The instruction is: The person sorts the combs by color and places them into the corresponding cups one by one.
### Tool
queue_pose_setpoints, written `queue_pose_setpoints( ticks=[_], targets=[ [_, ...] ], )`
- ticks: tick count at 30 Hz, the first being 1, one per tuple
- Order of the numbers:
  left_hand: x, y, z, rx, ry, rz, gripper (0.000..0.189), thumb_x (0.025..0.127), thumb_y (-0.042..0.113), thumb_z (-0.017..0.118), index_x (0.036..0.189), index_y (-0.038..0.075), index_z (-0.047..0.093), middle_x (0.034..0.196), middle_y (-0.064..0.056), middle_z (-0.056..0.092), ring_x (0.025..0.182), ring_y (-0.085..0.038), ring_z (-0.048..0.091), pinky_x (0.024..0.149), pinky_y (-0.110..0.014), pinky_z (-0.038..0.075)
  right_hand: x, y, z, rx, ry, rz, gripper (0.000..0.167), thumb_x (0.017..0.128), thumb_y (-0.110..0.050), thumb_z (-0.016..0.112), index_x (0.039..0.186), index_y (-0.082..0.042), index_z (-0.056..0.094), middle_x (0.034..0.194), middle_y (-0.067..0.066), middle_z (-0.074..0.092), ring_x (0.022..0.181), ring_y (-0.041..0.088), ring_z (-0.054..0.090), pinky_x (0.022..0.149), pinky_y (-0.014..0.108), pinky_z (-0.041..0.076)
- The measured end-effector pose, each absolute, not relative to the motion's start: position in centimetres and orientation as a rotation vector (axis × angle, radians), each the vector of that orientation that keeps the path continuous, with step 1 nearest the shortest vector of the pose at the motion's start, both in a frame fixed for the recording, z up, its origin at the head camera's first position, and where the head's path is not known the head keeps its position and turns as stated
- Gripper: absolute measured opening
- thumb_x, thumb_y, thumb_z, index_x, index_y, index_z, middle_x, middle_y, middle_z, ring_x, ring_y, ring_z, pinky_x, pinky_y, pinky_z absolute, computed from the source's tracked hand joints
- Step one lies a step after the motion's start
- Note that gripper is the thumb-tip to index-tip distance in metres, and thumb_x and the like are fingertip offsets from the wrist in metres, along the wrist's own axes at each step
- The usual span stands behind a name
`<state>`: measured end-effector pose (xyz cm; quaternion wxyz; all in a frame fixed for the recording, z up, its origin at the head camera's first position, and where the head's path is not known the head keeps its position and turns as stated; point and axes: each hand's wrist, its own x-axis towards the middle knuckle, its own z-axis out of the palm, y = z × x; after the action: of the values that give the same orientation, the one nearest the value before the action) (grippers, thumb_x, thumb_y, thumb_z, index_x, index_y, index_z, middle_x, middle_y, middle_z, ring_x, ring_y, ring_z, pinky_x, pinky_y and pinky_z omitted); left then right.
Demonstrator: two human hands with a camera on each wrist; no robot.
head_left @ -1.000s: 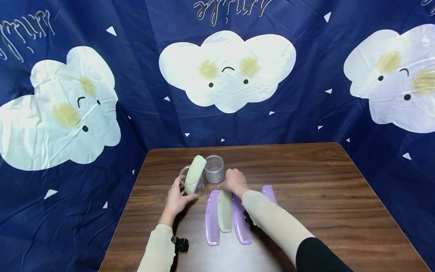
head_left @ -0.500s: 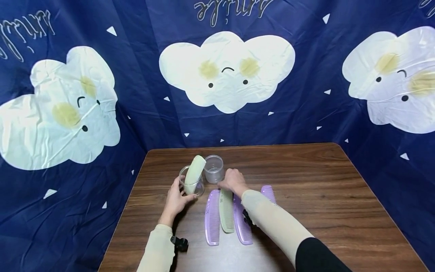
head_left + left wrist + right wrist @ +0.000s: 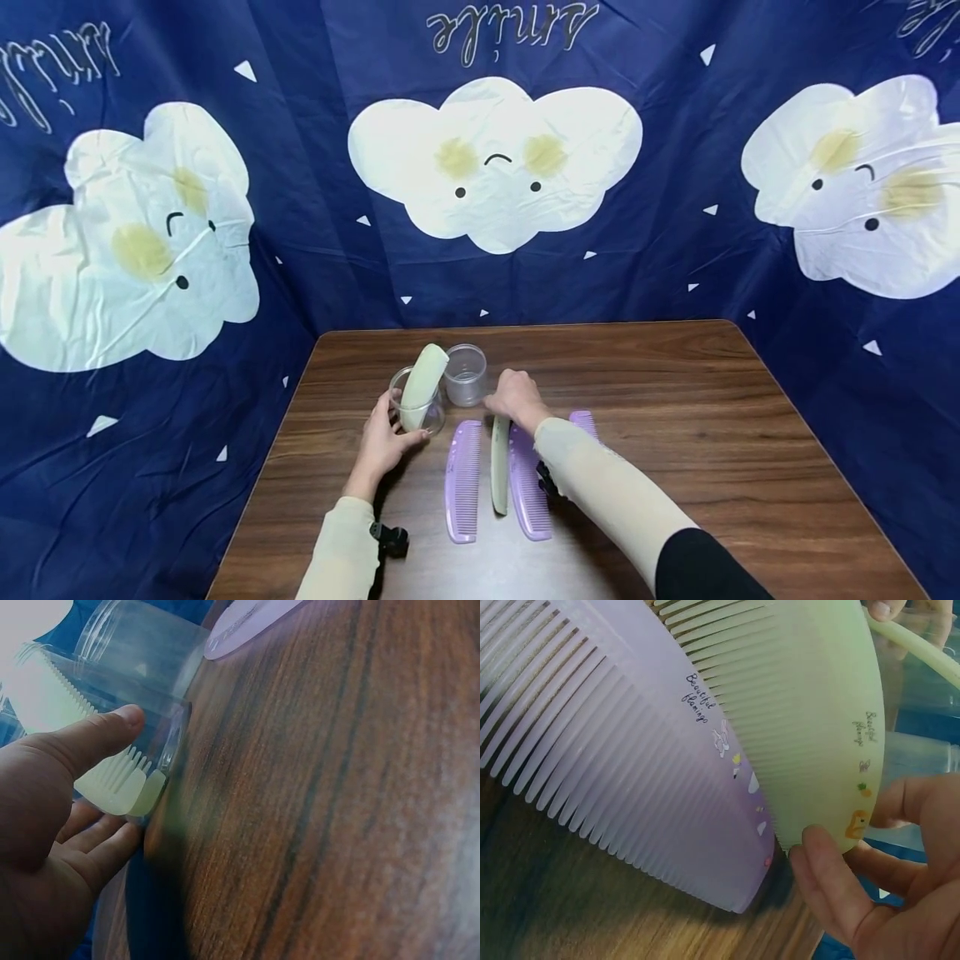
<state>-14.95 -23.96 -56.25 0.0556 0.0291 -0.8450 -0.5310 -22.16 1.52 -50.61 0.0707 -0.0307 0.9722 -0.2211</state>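
My left hand (image 3: 381, 442) holds a clear plastic jar (image 3: 433, 419) on the table, thumb on one side and fingers on the other. Leaning inside that jar is a pale green comb (image 3: 424, 377), its teeth visible in the left wrist view. With its fingertips my right hand (image 3: 516, 397) pinches the end of another pale green comb (image 3: 825, 727), which is tilted up on edge. Purple combs lie on both sides of it: one to the left (image 3: 463, 483) and one to the right (image 3: 529, 492), partly under my right forearm.
A second clear jar (image 3: 466, 387) stands beside the held one, toward the back. Another purple comb (image 3: 584, 422) shows beyond my right sleeve, partly hidden. The brown wooden table (image 3: 712, 467) ends at a blue cloud-patterned curtain (image 3: 315, 208).
The green comb in my right hand has turned from lying flat to standing on edge, with a wider gap to the left purple comb. My left hand stays on the jar. The head view has shifted slightly.
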Motion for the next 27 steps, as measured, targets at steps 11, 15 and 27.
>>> queue_pose_setpoints(
  ticks=[11,15,27],
  targets=[
    [-14.7,-24.0,-56.1,0.077,-2.561,-1.612,0.095,0.069,-0.003,0.091,0.147,-0.001,0.038,0.142,-0.026,0.05,0.136,-0.04,0.052,0.11,-0.042,0.053,-22.1,3.1,-50.1,-0.184,2.922,-0.687,0.032,0.079,-0.008,0.068,0.055,-0.016,0.049,0.056,-0.001,0.051,0.057,0.017,0.048,0.05,0.03,0.045],
    [-14.7,-24.0,-56.1,0.075,-2.563,-1.607,0.094,0.069,-0.004,0.09,0.148,-0.001,0.038,0.143,-0.026,0.05,0.137,-0.04,0.051,0.11,-0.042,0.053,-22.0,4.1,-50.2,-0.209,2.898,-0.722,0.021,0.079,-0.006,0.066,0.06,-0.012,0.062,0.058,-0.005,0.055,0.062,0.017,0.053,0.054,0.029,0.046],
    [-14.7,-23.9,-55.9,0.077,-2.578,-1.601,0.095,0.071,-0.003,0.09,0.149,-0.002,0.036,0.147,-0.026,0.046,0.139,-0.042,0.048,0.111,-0.042,0.052,-22.5,5.7,-50.0,-0.234,2.848,-0.798,0.012,0.085,-0.017,0.076,0.097,-0.017,0.08,0.101,0.002,0.077,0.094,0.024,0.069,0.076,0.035,0.061]
  ],
)
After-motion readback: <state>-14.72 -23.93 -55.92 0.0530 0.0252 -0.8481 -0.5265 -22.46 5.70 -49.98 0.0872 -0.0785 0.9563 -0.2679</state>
